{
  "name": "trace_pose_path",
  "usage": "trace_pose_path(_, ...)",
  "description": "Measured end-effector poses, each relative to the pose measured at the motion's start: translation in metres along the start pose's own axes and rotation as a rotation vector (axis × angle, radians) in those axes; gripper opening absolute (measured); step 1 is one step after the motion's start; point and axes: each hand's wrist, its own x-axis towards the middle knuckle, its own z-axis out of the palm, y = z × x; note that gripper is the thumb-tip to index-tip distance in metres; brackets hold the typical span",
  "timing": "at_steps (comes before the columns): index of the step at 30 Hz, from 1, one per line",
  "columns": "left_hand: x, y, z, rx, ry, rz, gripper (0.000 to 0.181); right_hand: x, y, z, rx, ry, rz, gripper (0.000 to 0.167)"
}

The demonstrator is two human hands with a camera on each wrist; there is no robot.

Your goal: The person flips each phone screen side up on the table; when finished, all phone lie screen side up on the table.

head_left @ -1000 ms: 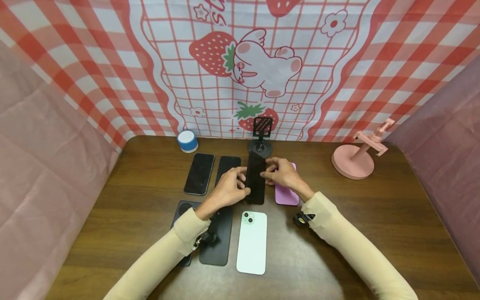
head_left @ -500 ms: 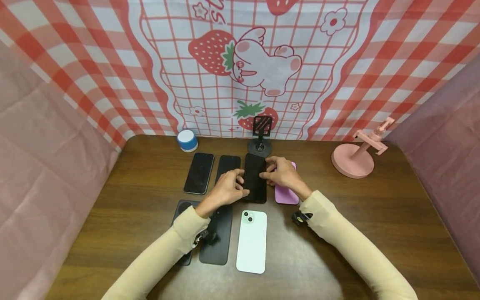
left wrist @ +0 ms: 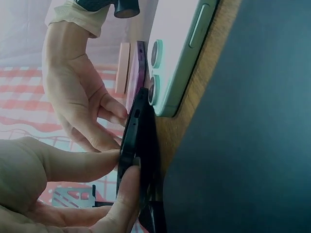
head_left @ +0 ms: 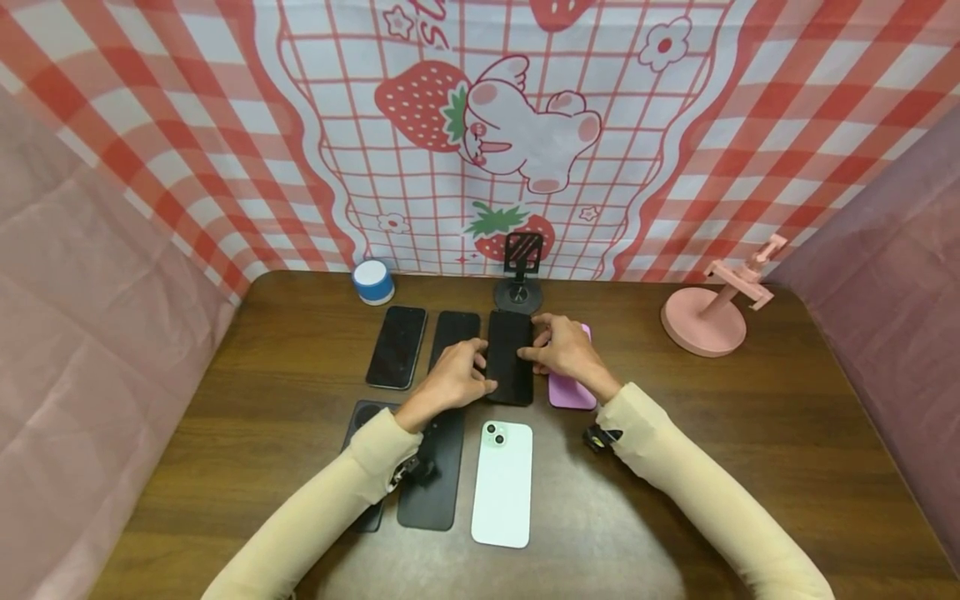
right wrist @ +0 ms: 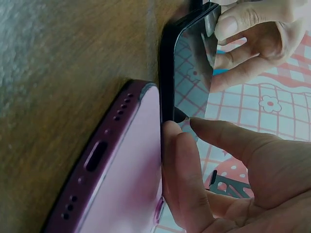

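A black phone, glossy screen facing up, lies at the middle of the table between both hands. My left hand pinches its left edge near the lower corner; the left wrist view shows thumb and finger on the rim. On the opposite long edge, my right hand pinches the phone, its thumb over the screen side and fingers beside the rim. Under the right hand lies a purple phone, partly covered. Another dark phone is partly hidden by the left hand. The right wrist view shows the purple phone close by.
Behind stands a black folding phone stand. A blue-and-white cylinder and a dark phone are at left. Nearer lie a pale green phone, a dark slab and another dark phone. A pink stand is at right.
The black phone, tilted and turned edgewise a second ago, has come down with its screen facing up, slightly nearer the person. Both hands stayed on its edges and barely moved.
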Motion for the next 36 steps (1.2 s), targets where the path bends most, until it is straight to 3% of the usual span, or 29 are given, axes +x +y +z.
trace_pose_path(4, 0.001, 0.002, 0.000, 0.045, -0.016, -0.002, 0.069, 0.000, 0.000, 0.001, -0.031, 0.015, 0.001, 0.070)
trace_pose_path(10, 0.004, 0.007, 0.003, 0.213, -0.033, 0.002, 0.066, -0.001, 0.001, 0.002, -0.042, 0.022, -0.004, 0.071)
trace_pose_path(14, 0.007, 0.009, 0.005, 0.268, -0.041, 0.000, 0.062, -0.001, 0.002, 0.001, -0.052, 0.026, -0.011, 0.071)
trace_pose_path(24, 0.011, 0.020, 0.007, 0.332, -0.066, -0.082, 0.079, -0.002, 0.000, 0.001, -0.051, 0.030, -0.015, 0.073)
trace_pose_path(36, 0.010, 0.020, 0.009, 0.340, -0.055, -0.109, 0.086, -0.005, 0.002, 0.001, -0.049, 0.005, -0.023, 0.076)
